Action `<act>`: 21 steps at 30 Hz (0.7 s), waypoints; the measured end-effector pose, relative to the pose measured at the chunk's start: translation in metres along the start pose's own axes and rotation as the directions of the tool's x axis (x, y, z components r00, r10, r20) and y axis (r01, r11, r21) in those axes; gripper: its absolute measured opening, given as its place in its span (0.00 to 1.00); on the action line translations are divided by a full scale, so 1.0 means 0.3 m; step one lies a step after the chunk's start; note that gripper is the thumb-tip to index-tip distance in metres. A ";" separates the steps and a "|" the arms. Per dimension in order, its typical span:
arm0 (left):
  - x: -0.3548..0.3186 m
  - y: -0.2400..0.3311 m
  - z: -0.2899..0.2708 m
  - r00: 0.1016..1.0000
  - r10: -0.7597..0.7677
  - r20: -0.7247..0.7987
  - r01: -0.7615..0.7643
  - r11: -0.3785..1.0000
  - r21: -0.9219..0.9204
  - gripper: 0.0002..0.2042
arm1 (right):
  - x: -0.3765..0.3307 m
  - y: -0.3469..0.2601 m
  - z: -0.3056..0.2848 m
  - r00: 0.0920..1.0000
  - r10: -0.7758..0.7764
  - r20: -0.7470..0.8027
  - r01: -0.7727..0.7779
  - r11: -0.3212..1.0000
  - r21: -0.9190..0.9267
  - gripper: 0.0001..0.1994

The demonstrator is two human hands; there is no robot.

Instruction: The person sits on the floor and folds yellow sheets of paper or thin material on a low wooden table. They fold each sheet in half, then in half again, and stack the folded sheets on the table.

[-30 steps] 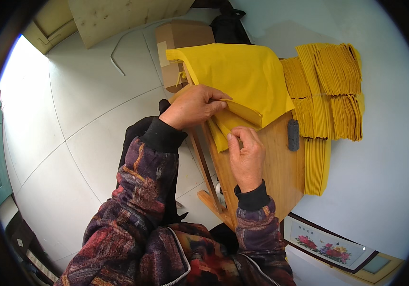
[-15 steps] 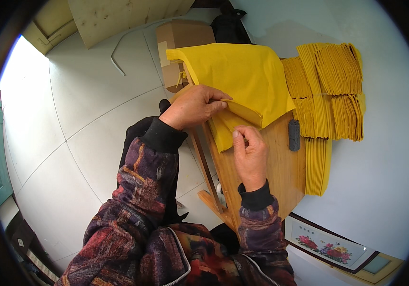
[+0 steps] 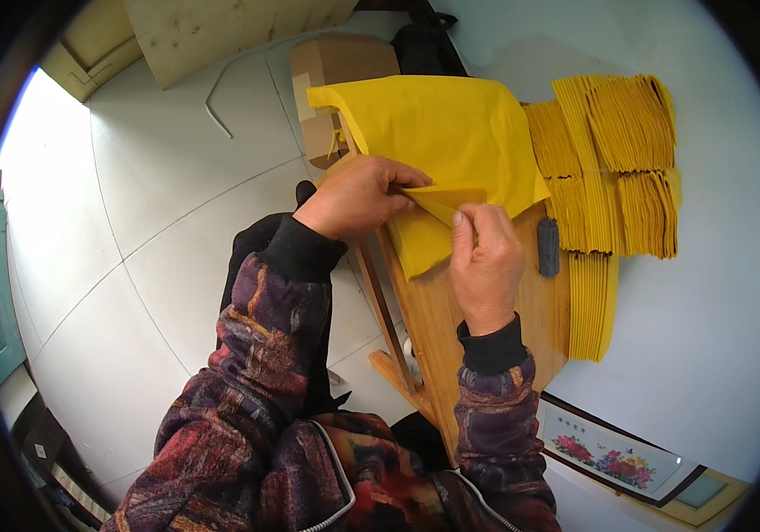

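A stack of large yellow paper sheets (image 3: 451, 124) lies on a small wooden table (image 3: 460, 328). My left hand (image 3: 358, 195) pinches the folded near edge of the top yellow sheet from the left. My right hand (image 3: 485, 262) pinches the same fold (image 3: 438, 199) from the right, thumb and forefinger on the crease. A loose yellow flap (image 3: 420, 244) hangs below the fold, between my hands. Both forearms wear dark patterned sleeves.
Rows of folded yellow paper pieces (image 3: 615, 168) are stacked at the right of the table, with a small dark block (image 3: 548, 246) beside them. A cardboard box (image 3: 331, 80) stands behind the table. A framed flower picture (image 3: 615, 452) leans at lower right. White floor tiles lie to the left.
My right hand has slid up toward the fold and now pinches it close to my left hand. The folded strip is narrower and tighter.
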State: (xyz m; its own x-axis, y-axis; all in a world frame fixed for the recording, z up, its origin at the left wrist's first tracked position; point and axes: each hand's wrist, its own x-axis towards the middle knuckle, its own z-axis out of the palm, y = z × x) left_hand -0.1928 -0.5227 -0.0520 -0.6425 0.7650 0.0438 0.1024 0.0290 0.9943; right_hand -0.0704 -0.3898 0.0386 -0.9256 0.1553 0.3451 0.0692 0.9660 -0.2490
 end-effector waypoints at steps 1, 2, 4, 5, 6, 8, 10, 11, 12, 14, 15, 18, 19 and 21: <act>0.001 0.003 0.002 1.000 -0.009 -0.003 0.009 1.000 0.018 0.12 | -0.005 0.004 -0.001 1.000 0.000 -0.024 0.001 1.000 0.029 0.05; 0.002 0.007 0.004 1.000 -0.017 -0.017 0.017 1.000 0.026 0.12 | -0.019 0.006 -0.007 0.998 0.038 -0.044 -0.036 0.999 0.037 0.05; 0.001 0.013 0.004 0.998 -0.033 -0.045 0.035 0.999 0.042 0.11 | -0.073 0.002 -0.027 0.990 0.124 -0.064 -0.121 0.991 0.060 0.07; 0.002 0.016 0.003 0.998 -0.036 -0.044 0.037 0.999 0.031 0.11 | -0.100 -0.001 -0.027 0.996 0.092 -0.018 -0.091 0.995 0.046 0.08; 0.003 0.018 0.000 0.998 -0.039 -0.043 0.040 0.999 0.019 0.11 | -0.128 -0.005 -0.020 0.998 0.059 0.028 -0.060 0.998 0.033 0.09; 0.002 0.022 0.002 0.998 -0.054 -0.040 0.055 0.998 0.007 0.10 | -0.166 0.000 -0.009 0.994 0.004 0.106 -0.002 1.000 -0.018 0.11; 0.002 0.027 0.001 0.996 -0.076 -0.046 0.077 0.997 0.009 0.10 | -0.187 0.009 0.004 0.984 -0.048 0.169 0.064 0.994 -0.090 0.15; 0.001 0.029 0.000 0.996 -0.073 -0.048 0.074 0.997 0.013 0.10 | -0.190 0.017 0.007 0.978 -0.036 0.206 0.054 0.995 -0.086 0.18; 0.000 0.031 -0.001 0.996 -0.069 -0.049 0.070 0.997 0.016 0.10 | -0.189 0.024 0.010 0.975 -0.058 0.216 0.075 0.995 -0.070 0.18; 0.001 0.035 -0.003 0.996 -0.072 -0.047 0.073 0.997 0.023 0.11 | -0.177 0.040 0.012 0.968 -0.103 0.231 0.115 0.993 -0.038 0.17; 0.001 0.035 -0.004 0.996 -0.081 -0.043 0.082 0.996 0.026 0.11 | -0.170 0.048 0.009 0.964 -0.112 0.242 0.123 0.992 -0.028 0.17; 0.001 0.034 -0.004 0.995 -0.085 -0.042 0.086 0.996 0.027 0.11 | -0.149 0.068 -0.001 0.958 -0.125 0.258 0.125 0.992 0.016 0.15; 0.001 0.032 -0.003 0.996 -0.082 -0.043 0.083 0.996 0.026 0.11 | -0.142 0.073 -0.004 0.961 -0.121 0.251 0.115 0.993 0.038 0.15; 0.003 0.027 -0.001 0.997 -0.074 -0.037 0.075 0.997 0.006 0.11 | -0.132 0.082 -0.007 0.966 -0.110 0.233 0.094 0.992 0.079 0.15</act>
State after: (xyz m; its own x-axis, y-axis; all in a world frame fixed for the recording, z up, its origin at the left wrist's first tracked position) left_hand -0.1927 -0.5221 -0.0440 -0.6757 0.7367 -0.0269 0.0586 0.0900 0.9942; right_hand -0.0313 -0.3718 0.0206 -0.9887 -0.0046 0.1500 -0.0480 0.9569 -0.2865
